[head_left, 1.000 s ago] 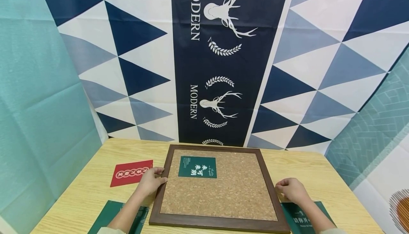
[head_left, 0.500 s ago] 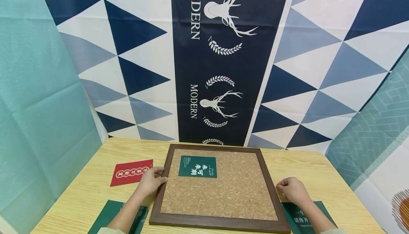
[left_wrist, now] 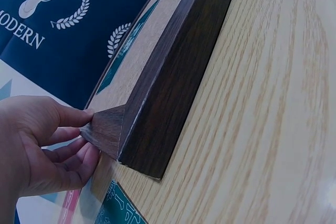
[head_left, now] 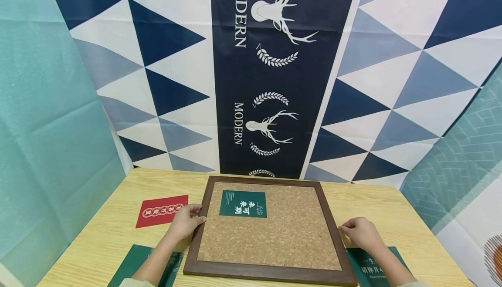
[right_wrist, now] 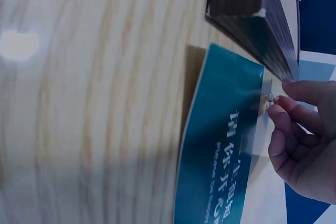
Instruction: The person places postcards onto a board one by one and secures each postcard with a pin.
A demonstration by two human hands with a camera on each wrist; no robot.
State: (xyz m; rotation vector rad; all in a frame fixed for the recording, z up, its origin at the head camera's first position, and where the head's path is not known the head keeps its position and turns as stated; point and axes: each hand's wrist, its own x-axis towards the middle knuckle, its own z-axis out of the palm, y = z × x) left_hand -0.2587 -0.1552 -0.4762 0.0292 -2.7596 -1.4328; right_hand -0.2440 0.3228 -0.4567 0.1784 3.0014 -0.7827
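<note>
A cork board (head_left: 290, 243) in a dark brown wooden frame lies on the table, with a green card (head_left: 231, 211) with white characters at its upper left. My left hand (head_left: 185, 225) grips the frame's left side; the left wrist view shows the thumb (left_wrist: 79, 116) on top and the other fingers curled at the outer edge. Beside the frame's right side, my right hand (head_left: 361, 232) has thumb and index finger pinched together. In the right wrist view a small pin (right_wrist: 271, 97) with a thin metal point shows between those fingertips; its head is mostly hidden.
A red card (head_left: 150, 222) with white characters lies left of the board. One green card (head_left: 127, 265) is partly under the left forearm, and another green card (head_left: 398, 258) lies below the right forearm. A patterned cloth (head_left: 188, 73) hangs behind the table (head_left: 94, 234).
</note>
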